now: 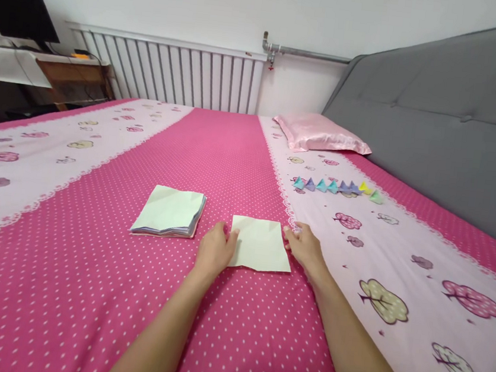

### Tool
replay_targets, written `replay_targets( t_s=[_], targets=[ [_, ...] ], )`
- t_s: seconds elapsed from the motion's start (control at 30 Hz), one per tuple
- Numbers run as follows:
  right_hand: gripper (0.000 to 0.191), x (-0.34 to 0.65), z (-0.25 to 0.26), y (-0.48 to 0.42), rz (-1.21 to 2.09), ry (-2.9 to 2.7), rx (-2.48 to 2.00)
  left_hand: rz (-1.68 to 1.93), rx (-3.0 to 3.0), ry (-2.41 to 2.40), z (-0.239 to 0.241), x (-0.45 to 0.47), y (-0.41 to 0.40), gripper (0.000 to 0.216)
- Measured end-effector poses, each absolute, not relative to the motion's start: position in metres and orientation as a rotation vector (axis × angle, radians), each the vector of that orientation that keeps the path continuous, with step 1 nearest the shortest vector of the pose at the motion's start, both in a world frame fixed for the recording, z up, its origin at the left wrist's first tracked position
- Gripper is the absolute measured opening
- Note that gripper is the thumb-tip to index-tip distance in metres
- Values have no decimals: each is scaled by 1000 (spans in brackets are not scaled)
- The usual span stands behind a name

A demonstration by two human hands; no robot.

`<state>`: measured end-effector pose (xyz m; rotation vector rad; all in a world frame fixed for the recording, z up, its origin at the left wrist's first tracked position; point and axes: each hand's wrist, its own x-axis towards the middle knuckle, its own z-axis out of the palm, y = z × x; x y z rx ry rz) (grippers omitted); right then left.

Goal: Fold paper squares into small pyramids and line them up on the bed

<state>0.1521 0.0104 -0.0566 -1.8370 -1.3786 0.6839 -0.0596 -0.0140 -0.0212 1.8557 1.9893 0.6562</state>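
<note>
"Between the two hands, head view: what is lying there, and why is it sitting so?"

"One pale green sheet is lying flat on the pink dotted bedspread, directly right of the left hand and directly left of the right hand. It is probably being kept there because both side edges are falling within easy reach of the fingers."

"How are the hands standing?"

"The left thumb is resting over the sheet's left edge; whether the fingers are clamping the paper from below, one cannot tell. On the right hand, thumb and forefinger are standing apart, their tips lying just beside the right edge; whether they are touching it is unclear."

"And left of the left hand?"

"A stack of paper is lying near it, a pale sheet showing on top. It is presumably being placed there so that it is staying within reach without crowding the single sheet."

"Beyond the right hand?"

"A row of small folded paper pieces, in teal, purple, yellow and green, is sitting clear of the fingertips, perhaps being kept aside against knocks. Farther beyond, a pink pillow is lying beside the grey headboard."
</note>
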Motion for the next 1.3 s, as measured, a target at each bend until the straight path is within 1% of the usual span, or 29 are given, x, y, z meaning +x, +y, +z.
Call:
replay_targets(
  t_s=[0.13, 0.2, 0.27, 0.37, 0.43, 0.57, 0.63, 0.7, 0.8, 0.87, 0.97, 1.03, 1.13, 1.23, 1.3],
  targets=[
    [57, 146, -62, 8, 796, -1412, -1751, 686, 1761, 1815, -30, -61, -13, 61],
    [59, 146, -61, 7, 839, -1401, -1719, 764, 1673, 1715, -32, -62, -12, 59],
    [60, 147, -57, 7, 860, -1378, -1665, 855, 1534, 1550, -31, -65, -11, 53],
    [61, 146, -45, 5, 893, -1311, -1532, 927, 1360, 1300, -17, -72, -13, 46],
    [57, 145, -34, 2, 1025, -1281, -1433, 914, 1305, 1183, -3, -79, -16, 49],
    [54, 139, -11, -13, 1434, -1357, -1195, 797, 1316, 980, 23, -92, -26, 49],
    [55, 135, -3, -23, 1620, -1408, -1099, 722, 1349, 905, 30, -95, -31, 50],
    [61, 129, 2, -31, 1782, -1440, -1018, 655, 1382, 871, 33, -96, -33, 51],
    [64, 117, 1, -36, 1893, -1401, -975, 627, 1509, 914, 28, -96, -30, 47],
    [59, 111, -8, -32, 1800, -1309, -1045, 779, 1703, 1092, 23, -96, -25, 40],
    [44, 106, -33, -18, 1422, -1154, -1205, 1184, 2002, 1509, 15, -92, -16, 29],
    [38, 107, -50, -8, 1188, -1183, -1333, 1263, 2130, 1623, 9, -83, -15, 30],
    [38, 110, -65, 1, 1023, -1297, -1422, 1059, 2290, 1560, -4, -60, -18, 37],
    [39, 111, -68, 3, 854, -1424, -1475, 707, 2526, 1376, -25, -38, -22, 46],
    [41, 110, -67, 3, 774, -1480, -1514, 493, 2617, 1336, -39, -32, -22, 48]
  ],
)
